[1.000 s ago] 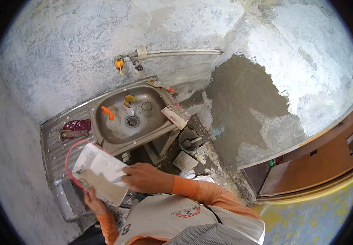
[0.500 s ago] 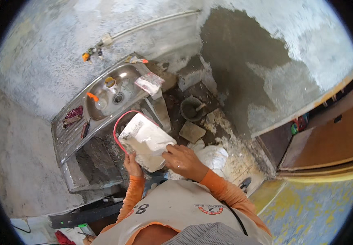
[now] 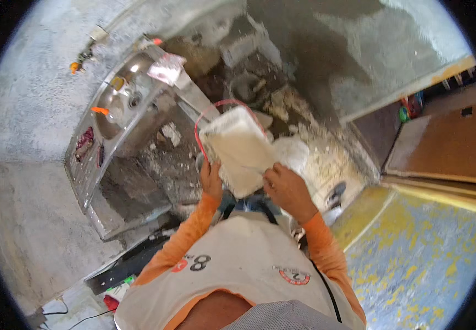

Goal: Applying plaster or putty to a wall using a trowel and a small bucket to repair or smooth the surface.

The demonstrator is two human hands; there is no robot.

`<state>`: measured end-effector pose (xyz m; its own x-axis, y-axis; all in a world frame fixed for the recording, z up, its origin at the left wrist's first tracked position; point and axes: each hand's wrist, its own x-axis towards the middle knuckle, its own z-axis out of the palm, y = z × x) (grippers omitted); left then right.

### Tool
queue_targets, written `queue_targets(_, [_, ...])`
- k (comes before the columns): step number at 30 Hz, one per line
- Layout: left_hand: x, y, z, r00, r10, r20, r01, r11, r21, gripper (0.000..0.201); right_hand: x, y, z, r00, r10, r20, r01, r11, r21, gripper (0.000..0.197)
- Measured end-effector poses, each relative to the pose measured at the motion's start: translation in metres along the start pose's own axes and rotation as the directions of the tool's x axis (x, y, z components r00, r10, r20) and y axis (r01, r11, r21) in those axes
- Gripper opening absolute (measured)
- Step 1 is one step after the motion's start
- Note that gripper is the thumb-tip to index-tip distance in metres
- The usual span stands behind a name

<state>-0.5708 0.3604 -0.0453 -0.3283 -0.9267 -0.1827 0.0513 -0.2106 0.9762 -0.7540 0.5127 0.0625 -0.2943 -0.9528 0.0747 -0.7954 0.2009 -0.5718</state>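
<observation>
Before me is a white rectangular tub (image 3: 243,122) with pale, creamy paste (image 3: 241,151) inside. A thin red loop (image 3: 196,132) curves around its far and left sides. My left hand (image 3: 210,177) grips the tub's near left edge. Over the near right edge, my right hand (image 3: 287,187) is closed on a thin flat tool (image 3: 253,167) whose end lies in the paste. Its handle is hidden in my fingers.
To the left stands a steel sink (image 3: 111,124) with a drainboard, an orange-handled tool (image 3: 100,110) and a pink-and-white packet (image 3: 166,68). A dark bucket (image 3: 243,88) sits on the rubble-strewn floor beyond the tub. A brown cabinet (image 3: 441,146) is at right.
The tub and both hands now appear farther right in the view, while the sink has shifted left as the view turned. The paste now looks smoother and spreads over more of the tub.
</observation>
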Motion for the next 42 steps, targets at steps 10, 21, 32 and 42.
queue_targets(10, [0.016,-0.042,0.036,0.926,-0.128,0.355,0.105,0.991,0.083,0.039,-0.057,0.009,0.022,0.929,0.35,-0.124,-0.352,0.936,0.006,0.01])
queue_targets(21, [0.009,-0.096,0.036,0.756,-0.298,0.582,0.165,0.948,0.271,0.041,-0.065,0.043,0.114,0.813,0.57,-0.119,-0.582,0.804,-0.124,0.011])
queue_targets(32, [-0.007,-0.188,0.095,0.593,-0.497,0.634,0.121,0.833,0.54,0.049,-0.179,0.082,0.134,0.61,0.758,-0.232,-0.728,0.651,0.215,0.026])
queue_targets(42, [-0.06,-0.322,0.205,0.557,-0.571,0.604,0.064,0.754,0.654,0.058,-0.267,0.211,0.16,0.471,0.861,-0.194,-0.825,0.507,0.248,0.032])
